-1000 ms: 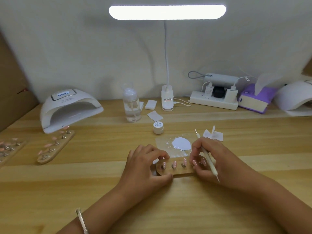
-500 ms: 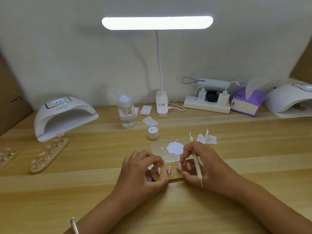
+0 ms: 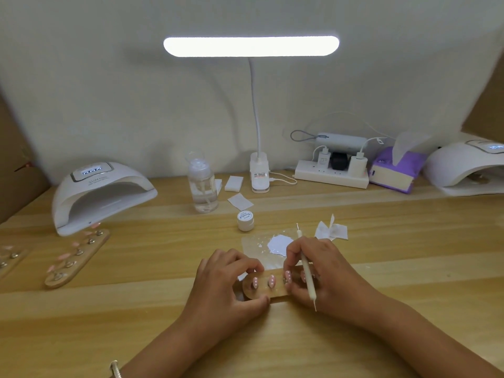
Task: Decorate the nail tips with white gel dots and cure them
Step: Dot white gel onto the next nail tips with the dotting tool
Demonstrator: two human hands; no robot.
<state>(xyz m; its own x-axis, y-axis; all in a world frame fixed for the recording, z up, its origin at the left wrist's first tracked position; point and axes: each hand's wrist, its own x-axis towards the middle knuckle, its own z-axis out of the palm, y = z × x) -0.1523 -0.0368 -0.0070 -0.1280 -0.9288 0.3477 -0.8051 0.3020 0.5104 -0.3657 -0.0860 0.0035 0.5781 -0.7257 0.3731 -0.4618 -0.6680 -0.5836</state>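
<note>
A small wooden holder [image 3: 261, 291] with several pink nail tips [image 3: 272, 281] carrying white dots lies on the desk in front of me. My left hand [image 3: 223, 282] grips its left end between curled fingers and thumb. My right hand [image 3: 321, 274] pinches the holder's right end and also holds a white dotting pen [image 3: 306, 268] laid across the fingers. Behind the hands lies a clear sheet with a blob of white gel [image 3: 278, 244]. A small white gel pot [image 3: 245, 220] stands beyond it.
A white curing lamp [image 3: 101, 192] sits at the left with two more nail holders [image 3: 77, 257] before it. A second curing lamp [image 3: 466, 166] is at the far right. A liquid bottle [image 3: 203, 184], desk lamp base [image 3: 259, 173], power strip [image 3: 331, 175], tissue pack [image 3: 396, 170] and wipes [image 3: 331, 231] line the back.
The view has tilted and shifted, so the scene sits lower and slightly left. Both hands keep their hold on the holder and pen; my right fingers closed in a little along the holder.
</note>
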